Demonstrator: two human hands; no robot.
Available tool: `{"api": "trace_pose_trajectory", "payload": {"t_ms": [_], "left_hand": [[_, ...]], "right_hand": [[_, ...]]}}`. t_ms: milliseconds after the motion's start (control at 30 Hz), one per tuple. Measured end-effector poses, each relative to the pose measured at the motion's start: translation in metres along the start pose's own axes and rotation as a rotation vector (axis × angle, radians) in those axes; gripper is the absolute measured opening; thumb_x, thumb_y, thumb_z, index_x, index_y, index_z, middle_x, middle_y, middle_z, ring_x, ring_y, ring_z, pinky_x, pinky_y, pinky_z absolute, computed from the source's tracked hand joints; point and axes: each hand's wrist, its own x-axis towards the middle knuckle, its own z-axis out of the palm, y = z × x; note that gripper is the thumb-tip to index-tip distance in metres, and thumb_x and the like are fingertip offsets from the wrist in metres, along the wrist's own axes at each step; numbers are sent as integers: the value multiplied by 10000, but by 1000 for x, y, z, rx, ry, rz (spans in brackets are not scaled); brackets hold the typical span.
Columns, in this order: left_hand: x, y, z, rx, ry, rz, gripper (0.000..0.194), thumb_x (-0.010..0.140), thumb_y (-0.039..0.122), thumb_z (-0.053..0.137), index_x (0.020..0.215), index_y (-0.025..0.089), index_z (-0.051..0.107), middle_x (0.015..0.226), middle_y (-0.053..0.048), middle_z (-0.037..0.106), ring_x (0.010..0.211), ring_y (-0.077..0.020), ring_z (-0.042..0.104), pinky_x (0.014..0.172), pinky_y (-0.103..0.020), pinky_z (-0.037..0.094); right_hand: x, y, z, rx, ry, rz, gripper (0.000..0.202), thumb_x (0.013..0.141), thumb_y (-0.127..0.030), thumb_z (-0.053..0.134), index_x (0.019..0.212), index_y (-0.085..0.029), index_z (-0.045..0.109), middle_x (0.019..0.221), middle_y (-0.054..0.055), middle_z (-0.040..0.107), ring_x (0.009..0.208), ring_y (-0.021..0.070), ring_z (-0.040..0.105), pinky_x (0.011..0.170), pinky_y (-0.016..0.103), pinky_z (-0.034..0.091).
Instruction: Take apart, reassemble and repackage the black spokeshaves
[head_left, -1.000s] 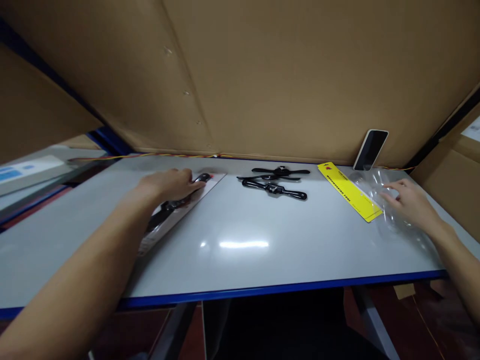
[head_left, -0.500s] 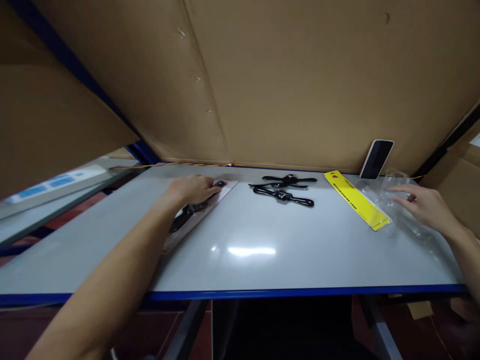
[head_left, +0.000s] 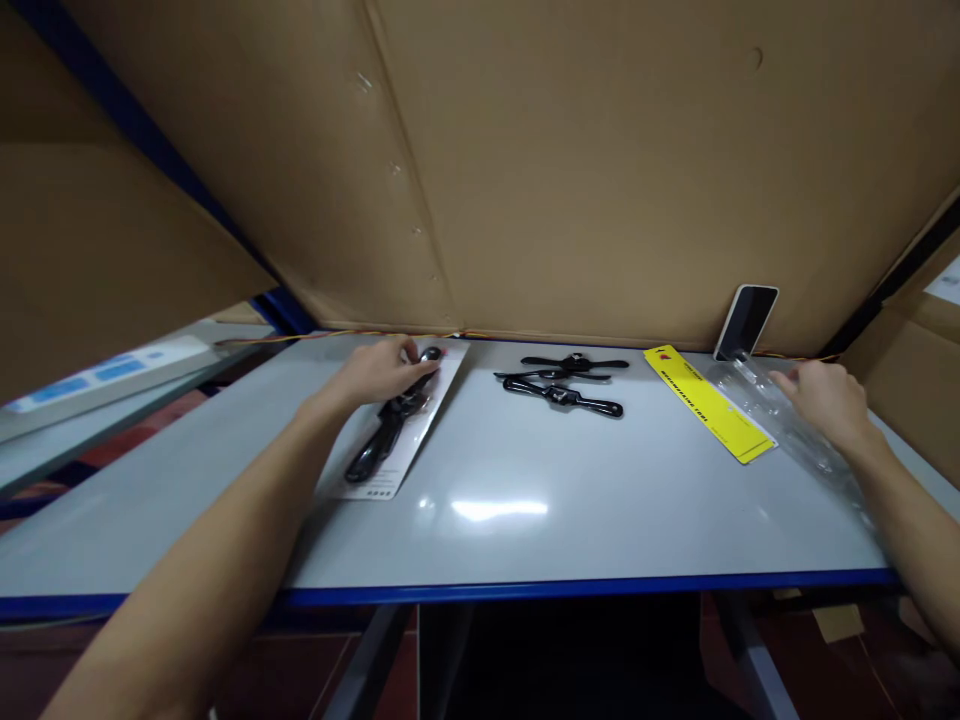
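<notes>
My left hand [head_left: 381,372] is closed on the upper part of a black spokeshave [head_left: 369,455], which lies along a white backing card [head_left: 409,462] on the left of the table. Its fingers hide part of the tool's middle. On the right, my right hand [head_left: 829,402] has its fingers curled at a clear plastic blister shell [head_left: 765,395], gripping its edge. Between the hands lie more black spokeshaves [head_left: 562,394], close together near the back of the table. A yellow printed card [head_left: 709,402] rests just left of the plastic.
A phone [head_left: 746,322] leans upright against the cardboard wall [head_left: 600,180] behind the table [head_left: 510,545]. A thin coloured wire [head_left: 337,330] runs along the back edge. At far left, a white power strip [head_left: 112,372] sits on a neighbouring surface.
The white card has come down from its tilt, showing more of the spokeshave on it. My right hand has gone from spread fingers to curled ones on the clear plastic, which has shifted.
</notes>
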Motion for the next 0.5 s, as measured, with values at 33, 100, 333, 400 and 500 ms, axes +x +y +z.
{"api": "trace_pose_trajectory", "payload": {"t_ms": [33,100,333,400,500], "left_hand": [[-1,1,0,-34,19,-33,435,867,527,645,1076,146,622,791,-28,645,759,-203,570,644,-224,322],[-3,3,0,-156,70,-94,595,832,502,697,1277,137,545,884,-29,641,776,-192,570,659,-222,355],[-6,12,2,-638,146,-37,509,763,266,705,1244,164,569,1009,-14,639,795,-148,545,703,-235,422],[-6,16,3,-709,179,-25,464,750,266,703,1189,173,588,972,-7,636,768,-148,536,678,-244,419],[-9,27,4,-860,228,10,422,716,239,706,1120,186,595,966,-8,634,772,-154,544,663,-250,439]], "right_hand": [[-1,-4,2,-7,-29,-23,490,1032,-460,435,1121,-105,761,1103,289,717,979,338,687,700,386,385],[-4,-8,5,-31,-82,-47,461,1034,-425,433,1115,-103,752,1130,280,713,1004,346,685,700,389,382],[-13,-7,5,-127,-189,-44,432,1027,-395,426,1062,-106,746,1142,273,707,1051,390,675,705,409,414],[-16,-8,6,-143,-190,-50,454,1036,-387,390,1074,-103,742,1164,278,698,1068,397,668,721,419,425],[-17,-5,8,-152,-183,-33,477,1046,-369,342,1106,-102,732,1191,286,688,1071,395,663,725,423,436]]}}
